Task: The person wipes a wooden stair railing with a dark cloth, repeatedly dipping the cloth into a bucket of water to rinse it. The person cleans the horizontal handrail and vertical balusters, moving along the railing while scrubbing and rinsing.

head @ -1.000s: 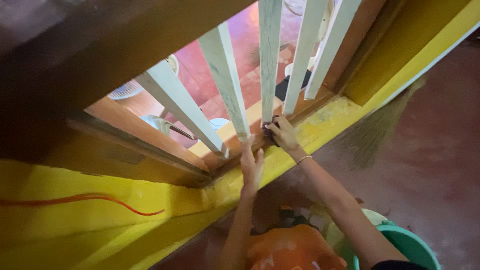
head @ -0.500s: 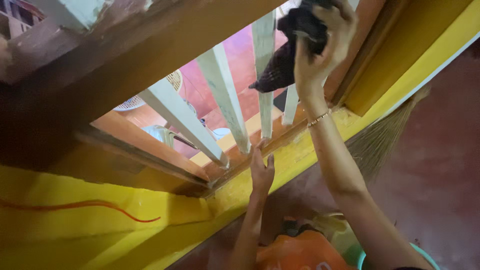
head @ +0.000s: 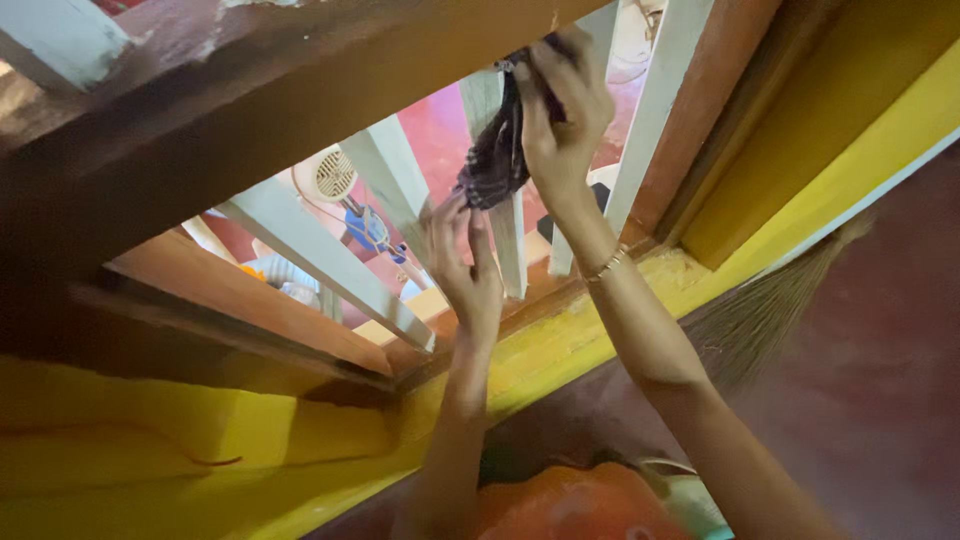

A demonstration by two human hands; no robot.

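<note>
- A dark cloth (head: 495,150) is wrapped against a pale green wooden bar (head: 505,215) of the window grille, high up near the brown top beam (head: 300,90).
- The right hand (head: 560,120) is closed tight on the cloth's upper part; the left hand (head: 465,265) pinches its lower end with loosely curled fingers.
- It looks like wiping down the bar; the next stroke seems to need steady pressure along its length.
- Around: a yellow sill (head: 560,345), a broom (head: 770,310) against the wall, a dark red floor (head: 880,400).
</note>
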